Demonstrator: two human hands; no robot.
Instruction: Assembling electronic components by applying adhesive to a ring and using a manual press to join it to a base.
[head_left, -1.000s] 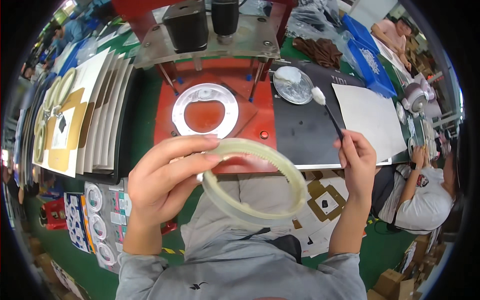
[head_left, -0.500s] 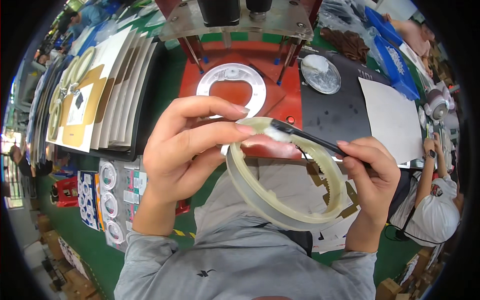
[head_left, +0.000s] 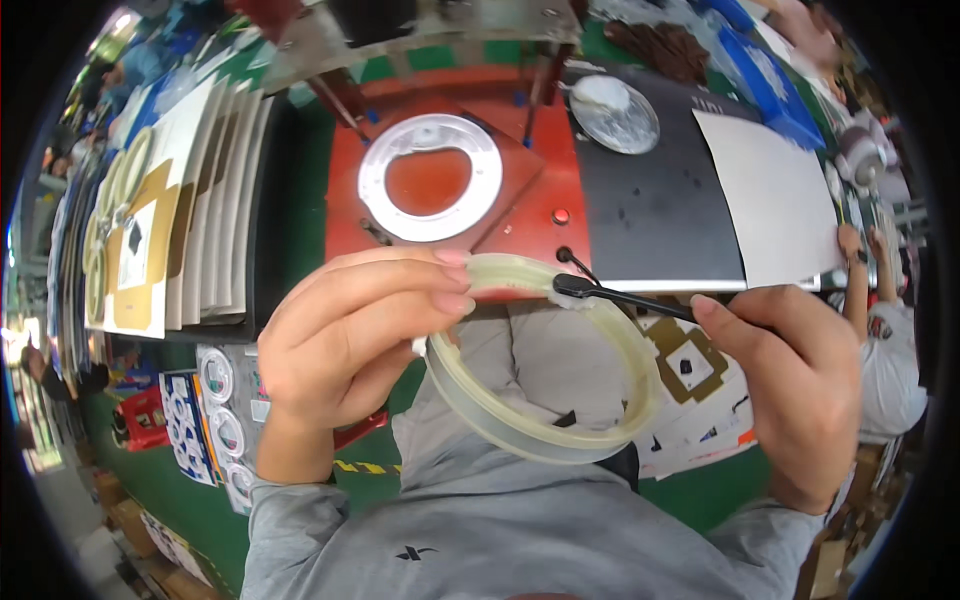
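The left hand pinches a rounded, translucent cream ring, tilted above the lap; the right hand grips a smooth black stick — its fluffy white tip seemingly against the ring's inner wall, though blurred.

The ring in the person's left hand is pale yellow, the applicator in the right hand black. Beyond the left hand — white disc, red base; beyond the right — dark grey mat. Below the left hand, tape striped black-and-yellow.
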